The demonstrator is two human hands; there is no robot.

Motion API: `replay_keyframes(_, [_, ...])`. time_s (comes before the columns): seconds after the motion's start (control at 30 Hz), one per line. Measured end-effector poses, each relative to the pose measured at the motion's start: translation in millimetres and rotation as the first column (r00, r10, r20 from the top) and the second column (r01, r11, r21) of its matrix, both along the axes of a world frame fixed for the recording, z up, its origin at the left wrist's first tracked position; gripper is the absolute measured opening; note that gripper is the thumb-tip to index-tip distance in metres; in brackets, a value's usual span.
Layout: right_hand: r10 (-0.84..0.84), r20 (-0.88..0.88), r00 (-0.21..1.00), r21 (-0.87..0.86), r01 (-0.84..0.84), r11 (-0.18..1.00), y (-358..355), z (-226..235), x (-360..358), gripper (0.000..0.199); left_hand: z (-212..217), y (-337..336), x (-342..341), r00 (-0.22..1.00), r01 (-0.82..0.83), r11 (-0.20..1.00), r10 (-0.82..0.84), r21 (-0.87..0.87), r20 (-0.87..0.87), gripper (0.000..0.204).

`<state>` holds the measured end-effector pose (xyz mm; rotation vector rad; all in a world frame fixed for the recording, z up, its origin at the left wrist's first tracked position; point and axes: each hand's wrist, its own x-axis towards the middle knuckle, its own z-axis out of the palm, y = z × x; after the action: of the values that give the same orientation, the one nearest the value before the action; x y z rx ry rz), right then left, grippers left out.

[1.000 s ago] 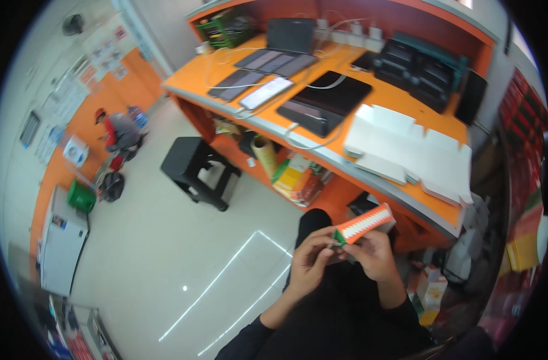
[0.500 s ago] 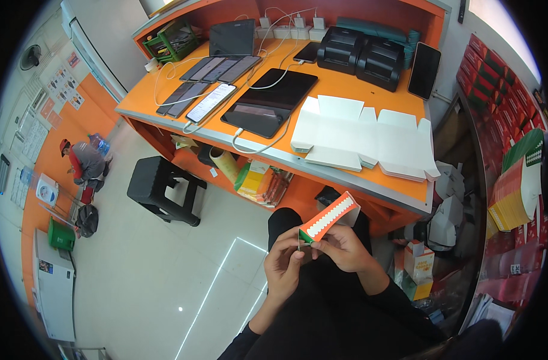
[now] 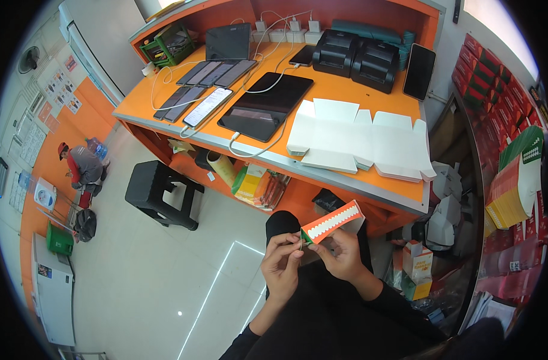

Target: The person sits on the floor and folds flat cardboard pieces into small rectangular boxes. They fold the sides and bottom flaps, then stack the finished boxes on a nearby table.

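Observation:
Above my lap I hold a small cardboard box, orange with a white zigzag band and a green end. My left hand pinches the green flap at its left end between thumb and fingertips. The right hand grips the box from below and from the right, its thumb near the green end. Part of the box's white inner side shows at the right, and my right fingers are partly hidden behind it. On the orange desk ahead lies a stack of flat white die-cut cartons.
The desk also bears a tablet, several phones, cables and two black printers. A black stool stands at the left. Stacked yellow and green cartons are at the right. Further left, a person crouches by the wall.
The box has tilted slightly and its right end has shifted a little right and down. Both hands keep their hold on it. The view has shifted slightly.

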<state>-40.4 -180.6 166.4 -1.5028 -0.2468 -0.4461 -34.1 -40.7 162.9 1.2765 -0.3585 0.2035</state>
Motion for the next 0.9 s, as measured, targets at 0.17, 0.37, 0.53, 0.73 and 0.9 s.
replay_keyframes(0.17, [-0.025,0.024,0.999,-0.128,0.028,0.991,-2.8,9.8,-4.5,0.015,-3.9,0.5,-1.1,0.995,0.005,0.993,-0.017,-0.120,-0.097,0.009])
replay_keyframes(0.37, [-0.075,0.103,0.992,-0.183,0.093,0.979,-1.2,3.1,-3.0,0.016,-3.5,-0.5,2.0,1.000,0.009,0.996,-0.011,-0.085,-0.019,0.009])
replay_keyframes(0.53, [-0.094,0.112,0.989,-0.199,0.115,0.973,-0.1,1.0,-4.7,0.018,-1.7,-4.2,0.9,1.000,0.013,0.997,-0.014,-0.070,-0.013,0.008])
replay_keyframes(0.73, [-0.160,0.274,0.948,-0.365,0.257,0.895,-2.8,21.5,-2.2,0.021,4.5,1.5,3.9,0.987,-0.127,0.964,0.101,0.234,0.121,0.009])
replay_keyframes(0.9, [-0.071,0.119,0.990,-0.325,0.106,0.940,-10.8,23.8,-0.1,0.022,17.4,5.8,14.9,0.966,-0.137,0.927,0.048,0.349,0.253,0.013])
